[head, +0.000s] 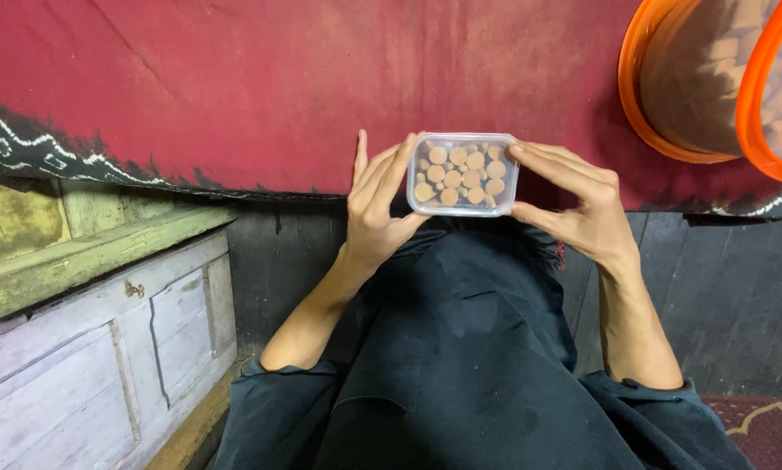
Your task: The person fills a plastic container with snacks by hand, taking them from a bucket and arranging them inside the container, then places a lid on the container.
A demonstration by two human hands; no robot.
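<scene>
A left hand (375,213) and a right hand (578,204) clasp a small clear box (463,173) of round brown biscuits between closed fingers, at the near edge of a red-clothed table (260,87). Two orange-rimmed tubs (713,78) stand at its far right corner.

box (463,173) btwn hands, tubs (713,83) right

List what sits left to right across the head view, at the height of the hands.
pale wooden cabinet → left hand → clear plastic box of round brown pieces → right hand → orange-rimmed clear tub, up on the red cloth.
</scene>
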